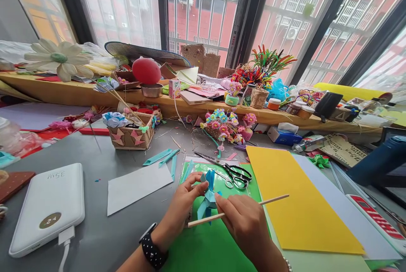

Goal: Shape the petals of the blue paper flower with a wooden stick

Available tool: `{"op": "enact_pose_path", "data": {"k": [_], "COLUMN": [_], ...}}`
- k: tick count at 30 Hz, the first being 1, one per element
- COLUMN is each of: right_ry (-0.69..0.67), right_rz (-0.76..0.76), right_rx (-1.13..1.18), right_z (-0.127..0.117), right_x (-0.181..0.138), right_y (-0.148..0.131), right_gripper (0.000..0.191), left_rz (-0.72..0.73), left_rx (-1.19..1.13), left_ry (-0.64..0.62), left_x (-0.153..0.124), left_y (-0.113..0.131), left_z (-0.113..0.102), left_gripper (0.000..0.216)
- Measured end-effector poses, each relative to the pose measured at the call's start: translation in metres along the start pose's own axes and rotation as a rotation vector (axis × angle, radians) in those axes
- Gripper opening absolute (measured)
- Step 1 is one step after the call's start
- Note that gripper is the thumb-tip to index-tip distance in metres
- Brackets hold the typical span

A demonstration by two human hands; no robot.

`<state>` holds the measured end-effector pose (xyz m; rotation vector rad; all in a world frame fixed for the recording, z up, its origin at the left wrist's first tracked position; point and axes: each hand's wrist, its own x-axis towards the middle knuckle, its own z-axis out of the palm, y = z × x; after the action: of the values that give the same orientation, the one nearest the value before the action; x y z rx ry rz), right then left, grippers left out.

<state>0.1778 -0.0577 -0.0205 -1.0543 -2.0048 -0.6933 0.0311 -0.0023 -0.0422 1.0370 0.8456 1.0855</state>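
My left hand (184,204), with a black spotted watch on its wrist, pinches a small folded blue paper piece (207,196) between thumb and fingers. My right hand (244,221) touches the same blue piece with its fingertips and holds a thin wooden stick (272,199) that runs from lower left to upper right. Both hands hover over a green cutting mat (206,246). Black-handled scissors (234,173) lie on the mat just beyond the hands.
A yellow sheet (298,204) lies right of the mat, a white sheet (138,185) and a white power bank (47,206) to the left. Teal paper strips (161,156), a cardboard box (131,134) and a paper flower bouquet (223,126) sit farther back. A cluttered wooden shelf (79,92) runs under the windows.
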Motion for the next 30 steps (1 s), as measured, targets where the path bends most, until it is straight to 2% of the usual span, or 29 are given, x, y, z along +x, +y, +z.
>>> {"op": "enact_pose_path", "data": {"k": [10, 23, 27, 30], "right_ry": [0.030, 0.041, 0.069, 0.073], "right_rz": [0.068, 0.019, 0.016, 0.069], "right_rx": [0.095, 0.041, 0.047, 0.084], "right_z": [-0.001, -0.001, -0.001, -0.001], "right_x": [-0.001, -0.001, -0.002, -0.003], "right_y": [-0.001, 0.002, 0.003, 0.006], "right_gripper": [0.023, 0.026, 0.022, 0.020], "left_rz": [0.017, -0.019, 0.021, 0.068], "left_rx": [0.075, 0.016, 0.066, 0.115], "left_ry": [0.017, -0.018, 0.016, 0.053], "left_x": [-0.003, -0.006, -0.008, -0.010], "left_y": [0.010, 0.012, 0.018, 0.021], "left_z": [0.004, 0.006, 0.007, 0.007], "left_gripper": [0.024, 0.026, 0.028, 0.026]}}
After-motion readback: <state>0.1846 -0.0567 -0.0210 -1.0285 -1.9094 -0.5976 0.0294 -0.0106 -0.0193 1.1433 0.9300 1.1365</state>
